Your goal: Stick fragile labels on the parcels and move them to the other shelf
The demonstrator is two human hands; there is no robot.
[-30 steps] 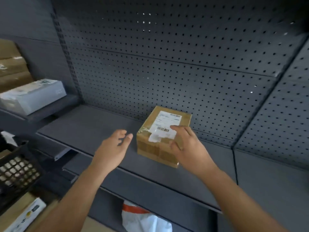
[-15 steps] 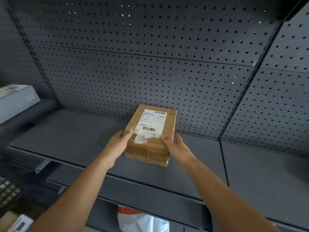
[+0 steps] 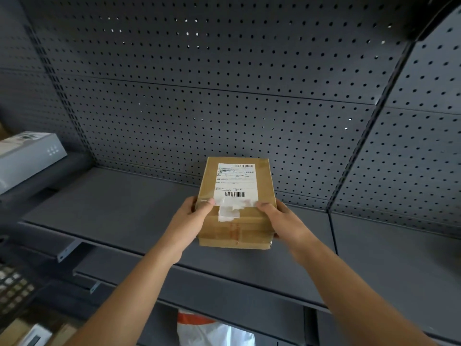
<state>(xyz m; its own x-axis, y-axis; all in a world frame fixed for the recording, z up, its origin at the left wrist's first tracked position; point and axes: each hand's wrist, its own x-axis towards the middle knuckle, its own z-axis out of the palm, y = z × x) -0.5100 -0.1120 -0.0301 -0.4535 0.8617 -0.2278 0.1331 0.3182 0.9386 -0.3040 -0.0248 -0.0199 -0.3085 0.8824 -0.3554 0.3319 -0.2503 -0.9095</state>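
The brown parcel (image 3: 235,203) was clamped between both hands: the left hand (image 3: 190,221) was pressed to its side at nine o'clock with the thumb laid over the top edge, and the right hand (image 3: 282,221) was pressed to the opposite side at three o'clock, thumb likewise on top. The parcel was carried over the front half of the grey shelf (image 3: 119,208); whether its base touched the shelf could not be told. A white shipping label (image 3: 235,181) with barcodes was seen on its top face, torn at the near end; no fragile label could be made out. For the step to be done well, the parcel was best kept level, set down square at twelve o'clock toward the pegboard back (image 3: 224,108), and both hands released only once it was fully supported.
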